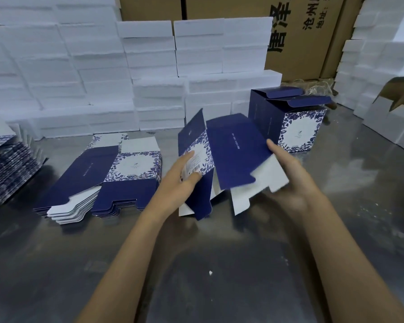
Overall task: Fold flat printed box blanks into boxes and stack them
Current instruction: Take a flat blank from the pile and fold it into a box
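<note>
A blue and white printed box blank (233,157) is half opened in the air above the grey table (219,264). My left hand (180,180) grips its left floral panel, thumb on the barcode label. My right hand (289,178) holds its right side from beneath, fingers up along the dark blue panel. White flaps hang toward me. A pile of flat blanks (107,180) lies to the left. Two folded boxes (289,120) stand behind the blank at the right, top flaps open.
Another pile of flat blanks (5,169) sits at the far left edge. White foam blocks (103,78) are stacked along the back and at the right. Brown cartons (301,31) stand behind. An open grey carton (397,113) sits at the right.
</note>
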